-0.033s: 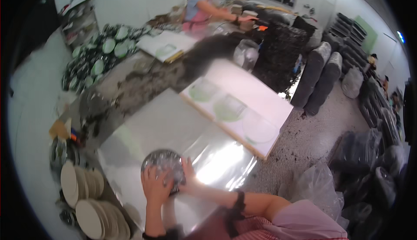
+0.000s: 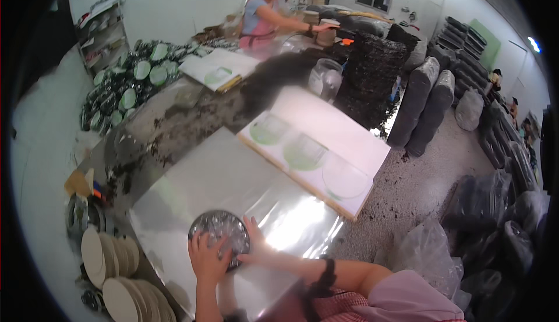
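Observation:
A round dark pack [image 2: 224,224], its top covered in crinkled clear film, lies on a shiny silvery sheet [image 2: 192,176] in front of me. My left hand [image 2: 208,258] presses over its left and near side, fingers spread and curled onto the film. Along the pack's right edge, my right hand [image 2: 255,245] curves with its fingertips against the side. The two hands hold the pack between them. Its underside is hidden.
Stacked pale round discs [image 2: 96,255] stand at the lower left. A white board [image 2: 332,130] with green-and-clear round films lies beyond the sheet. Heaped green-and-dark round packs [image 2: 128,83] fill the far left. A co-worker [image 2: 271,13] reaches over the far table. Bagged dark goods [image 2: 483,205] lie right.
The whole view has shifted slightly, and the pack shows a little lower. Both my hands stay on it. The co-worker's arm has moved slightly.

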Action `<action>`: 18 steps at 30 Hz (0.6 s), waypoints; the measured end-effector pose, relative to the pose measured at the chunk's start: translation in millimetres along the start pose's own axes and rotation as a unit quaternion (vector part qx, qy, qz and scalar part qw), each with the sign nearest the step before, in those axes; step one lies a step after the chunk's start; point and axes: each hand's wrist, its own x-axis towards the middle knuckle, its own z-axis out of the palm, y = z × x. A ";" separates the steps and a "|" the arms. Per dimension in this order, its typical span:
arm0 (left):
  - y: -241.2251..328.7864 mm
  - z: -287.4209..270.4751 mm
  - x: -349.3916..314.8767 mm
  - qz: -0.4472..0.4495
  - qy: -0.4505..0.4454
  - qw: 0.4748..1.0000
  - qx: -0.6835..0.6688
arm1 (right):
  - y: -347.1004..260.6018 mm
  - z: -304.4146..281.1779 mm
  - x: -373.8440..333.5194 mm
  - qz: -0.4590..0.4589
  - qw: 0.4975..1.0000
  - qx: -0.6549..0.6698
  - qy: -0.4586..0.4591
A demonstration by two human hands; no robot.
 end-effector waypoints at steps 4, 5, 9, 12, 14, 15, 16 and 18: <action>-0.1 4.7 -2.1 0.013 0.007 1.000 0.019 | 21.8 -168.3 79.9 -0.084 0.960 -0.241 0.112; -2.4 8.2 -1.1 0.014 0.002 1.000 0.011 | 28.7 -214.7 108.2 -0.094 0.918 -0.350 0.162; 6.2 16.5 17.4 0.031 0.007 0.999 -0.002 | 216.0 -329.0 166.8 0.049 0.841 -0.517 0.148; 15.7 -5.6 19.3 0.021 -0.044 0.998 0.047 | 176.1 -284.4 183.9 0.149 0.867 -0.441 0.180; 19.3 -6.3 16.9 -0.001 -0.016 1.000 -0.019 | 167.3 -278.9 177.2 0.113 0.877 -0.417 0.209; 23.7 -6.9 18.8 -0.002 -0.021 1.000 -0.023 | 166.5 -282.7 171.6 0.076 0.880 -0.399 0.246; 27.7 -9.9 23.1 0.008 -0.024 1.000 0.016 | 175.8 -284.5 171.5 0.080 0.880 -0.401 0.240; 23.3 -14.8 15.9 0.003 -0.028 0.998 0.061 | 194.2 -275.9 181.2 0.034 0.871 -0.381 0.309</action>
